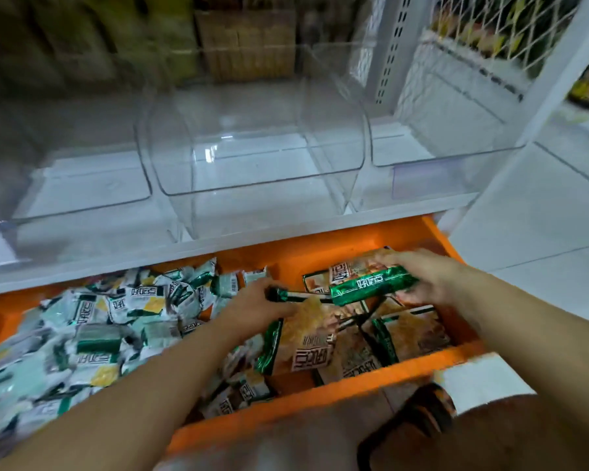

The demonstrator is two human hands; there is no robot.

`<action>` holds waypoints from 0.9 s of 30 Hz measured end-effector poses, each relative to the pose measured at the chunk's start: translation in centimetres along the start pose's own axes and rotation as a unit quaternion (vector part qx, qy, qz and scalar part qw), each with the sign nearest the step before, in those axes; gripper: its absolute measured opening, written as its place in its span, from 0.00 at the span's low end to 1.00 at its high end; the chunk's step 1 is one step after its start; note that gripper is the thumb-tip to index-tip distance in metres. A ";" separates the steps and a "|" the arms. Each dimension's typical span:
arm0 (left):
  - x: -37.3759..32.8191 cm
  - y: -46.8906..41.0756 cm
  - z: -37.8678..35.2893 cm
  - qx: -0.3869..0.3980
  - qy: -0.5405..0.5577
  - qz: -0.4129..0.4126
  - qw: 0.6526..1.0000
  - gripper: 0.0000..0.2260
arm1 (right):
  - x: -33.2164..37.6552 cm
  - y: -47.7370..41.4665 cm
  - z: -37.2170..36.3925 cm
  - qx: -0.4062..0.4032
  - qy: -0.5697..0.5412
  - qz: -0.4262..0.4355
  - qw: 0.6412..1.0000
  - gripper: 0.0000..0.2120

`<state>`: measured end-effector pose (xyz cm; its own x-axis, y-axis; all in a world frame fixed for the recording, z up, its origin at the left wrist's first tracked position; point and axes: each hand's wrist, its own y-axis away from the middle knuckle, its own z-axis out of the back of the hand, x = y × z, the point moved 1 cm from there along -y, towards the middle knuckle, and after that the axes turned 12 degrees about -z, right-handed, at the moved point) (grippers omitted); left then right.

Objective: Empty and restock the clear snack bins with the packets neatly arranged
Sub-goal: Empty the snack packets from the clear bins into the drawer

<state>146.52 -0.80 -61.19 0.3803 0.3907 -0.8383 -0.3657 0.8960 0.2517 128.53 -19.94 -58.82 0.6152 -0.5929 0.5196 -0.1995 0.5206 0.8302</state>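
Holding a green-edged brown packet [371, 288] just above the other packets [313, 338] in the orange crate [320, 390], both hands are working together; squaring it flat and level now, before carrying it up to the empty clear bin [252, 188] on the shelf [218, 247] above, is likely making for a neater row. The left hand [252, 304] is reaching in palm down, fingers [267, 288] pinching the packet's dark end; the right hand [425, 278] is curling over the opposite end, fingers grasping it
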 end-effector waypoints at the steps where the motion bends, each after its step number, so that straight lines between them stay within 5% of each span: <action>1: -0.7 0.9 0.7 -0.021 0.004 -0.003 1.000 0.15 | -0.2 1.1 0.0 0.016 -0.029 0.001 0.999 0.09; 9: -4.7 7.4 5.1 -0.155 -0.026 -0.051 0.986 0.12 | -2.0 10.7 -0.9 0.126 -0.180 0.030 0.975 0.04; 13: -5.8 9.7 6.6 -0.191 0.179 0.010 0.965 0.06 | -2.6 13.0 -1.6 0.166 -0.207 0.033 0.963 0.13; 18: -6.7 11.8 7.9 -0.191 0.342 0.072 0.917 0.09 | -2.8 15.8 -2.9 0.219 -0.123 0.100 0.963 0.08; 21: -6.5 12.4 9.0 -0.204 0.385 0.083 0.896 0.14 | -2.6 16.9 -3.4 0.218 0.006 0.175 0.960 0.19; 27: -7.4 13.7 11.9 -0.166 0.328 0.035 0.929 0.21 | 0.0 19.6 -3.4 0.168 0.155 0.311 0.923 0.20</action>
<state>148.82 11.04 -45.76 -0.2143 0.1343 -0.9675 -0.6539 0.7161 0.2443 127.22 -7.67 -43.18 0.4810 -0.0130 0.8766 -0.7798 0.4508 0.4345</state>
